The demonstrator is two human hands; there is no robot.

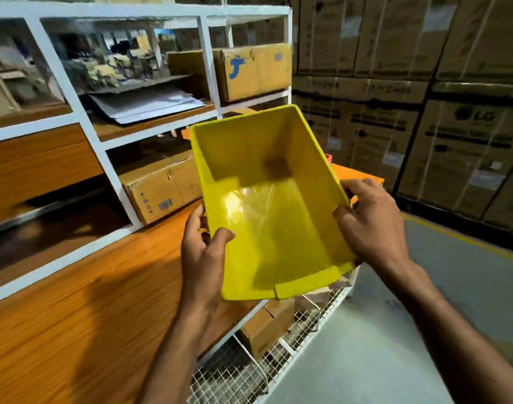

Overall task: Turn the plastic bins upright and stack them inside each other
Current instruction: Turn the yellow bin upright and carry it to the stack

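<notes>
A yellow plastic bin [267,158] is held in the air above the right end of the wooden table, its open side tilted toward me so I look into its empty inside. My left hand [201,252] grips its left wall, thumb inside and fingers outside. My right hand [369,220] grips the right wall the same way. Behind the bin, part of an orange thing [363,177] shows at the right; I cannot tell what it is.
The wooden table [103,301] runs from lower left to centre. A white shelf rack [208,53] with cardboard boxes [252,71] and papers [150,104] stands behind it. Stacked large cartons [424,112] fill the right. A wire mesh rack [249,368] with a box sits below the table edge.
</notes>
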